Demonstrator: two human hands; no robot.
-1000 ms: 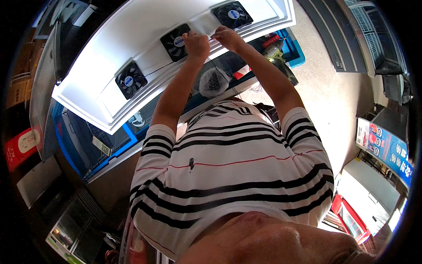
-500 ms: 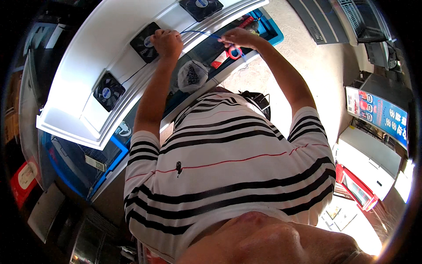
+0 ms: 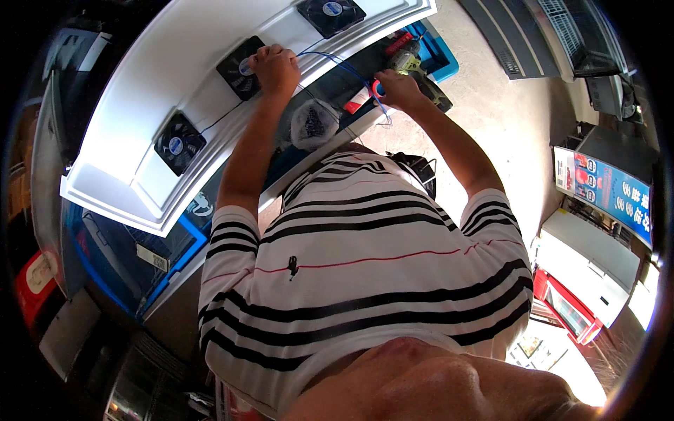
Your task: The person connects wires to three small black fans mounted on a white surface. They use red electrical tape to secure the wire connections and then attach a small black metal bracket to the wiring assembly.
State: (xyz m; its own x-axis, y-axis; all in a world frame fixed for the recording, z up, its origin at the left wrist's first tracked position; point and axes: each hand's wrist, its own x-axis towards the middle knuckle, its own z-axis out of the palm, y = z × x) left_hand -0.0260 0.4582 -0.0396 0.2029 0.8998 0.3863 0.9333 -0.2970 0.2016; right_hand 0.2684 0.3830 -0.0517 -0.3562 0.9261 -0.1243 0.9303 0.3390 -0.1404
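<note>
My left hand (image 3: 276,69) is closed with curled fingers beside the middle black fan (image 3: 240,70), on a white panel (image 3: 123,116). Thin blue wire (image 3: 342,63) runs from that hand in a loose arc towards the right; its end at the fingers is hidden. Above a glass-topped blue case, my right hand (image 3: 398,89) has its fingers closed at a red ring (image 3: 378,89), which looks like a tape roll and is partly covered. Two more black fans, one at the upper right (image 3: 331,15) and one at the lower left (image 3: 179,144), sit on the panel.
A green power drill (image 3: 407,62) lies beyond my right hand. Nearby are a red-and-white packet (image 3: 357,100) and a clear plastic bag (image 3: 314,125) of small dark pieces. The case's blue frame (image 3: 441,56) borders the pale floor. White and red cabinets stand at the right.
My right hand has let the blue wire go and moved slightly right and down to the red ring. The wire now hangs slacker, and the drill has come into view. My left hand stays by the middle fan.
</note>
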